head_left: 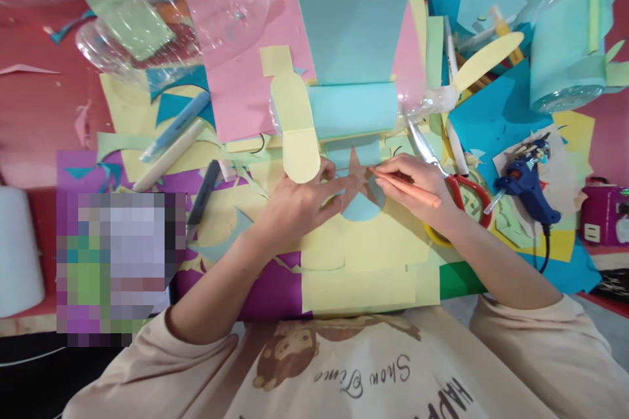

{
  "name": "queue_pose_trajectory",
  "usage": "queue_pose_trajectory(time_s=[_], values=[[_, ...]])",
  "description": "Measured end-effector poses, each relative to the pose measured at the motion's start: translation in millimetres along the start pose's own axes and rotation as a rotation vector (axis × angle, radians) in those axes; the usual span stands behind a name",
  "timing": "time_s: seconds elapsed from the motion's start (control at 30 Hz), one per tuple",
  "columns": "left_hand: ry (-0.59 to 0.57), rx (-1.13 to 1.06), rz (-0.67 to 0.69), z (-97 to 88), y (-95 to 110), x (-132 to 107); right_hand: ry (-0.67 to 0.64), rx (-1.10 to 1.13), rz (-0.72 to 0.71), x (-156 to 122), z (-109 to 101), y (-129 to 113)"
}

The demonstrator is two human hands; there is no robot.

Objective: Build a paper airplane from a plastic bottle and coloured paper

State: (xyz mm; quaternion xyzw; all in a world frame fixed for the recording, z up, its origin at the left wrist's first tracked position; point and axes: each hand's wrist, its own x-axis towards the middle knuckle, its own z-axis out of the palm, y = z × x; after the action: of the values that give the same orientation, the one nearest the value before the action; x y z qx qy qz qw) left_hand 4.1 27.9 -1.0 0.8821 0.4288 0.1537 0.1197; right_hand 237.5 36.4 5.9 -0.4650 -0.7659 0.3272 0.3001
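Observation:
My right hand (417, 186) pinches an orange pencil (410, 188), its tip touching a small star cut-out (358, 173) that lies on light blue paper (362, 206). The fingers of my left hand (299, 203) lie flat, pressing down the star and the paper under it. Both hands rest on yellow sheets (373, 262) at the table's near edge. Just beyond my fingers lies a plastic bottle wrapped in light blue paper (352, 110) with yellow paper wings (295, 124) and a yellow propeller blade (484, 59).
Red-handled scissors (459, 186) and a blue glue gun (528, 193) lie right of my right hand. Markers (171, 137) lie at the left. A clear bottle (196, 13) lies at the far left, another paper-wrapped bottle (565, 46) at the far right. Coloured paper scraps cover the table.

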Motion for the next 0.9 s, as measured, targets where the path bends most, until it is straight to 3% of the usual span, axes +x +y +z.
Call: queue_pose_trajectory(time_s=[0.27,0.47,0.67,0.9], values=[[0.005,0.002,0.020,0.3,-0.9,0.0,0.047,0.023,0.019,0.0,-0.3,-0.5],[-0.005,0.016,0.014,-1.1,-0.4,0.7,-0.017,0.006,-0.020,-0.6,0.2,1.7],[0.004,0.018,0.020,-0.7,-0.8,1.0,0.035,0.023,0.042,-0.1,0.0,-2.1],[0.002,-0.001,0.013,-1.0,-0.4,0.6,-0.030,0.014,0.015,-0.4,0.1,1.6]])
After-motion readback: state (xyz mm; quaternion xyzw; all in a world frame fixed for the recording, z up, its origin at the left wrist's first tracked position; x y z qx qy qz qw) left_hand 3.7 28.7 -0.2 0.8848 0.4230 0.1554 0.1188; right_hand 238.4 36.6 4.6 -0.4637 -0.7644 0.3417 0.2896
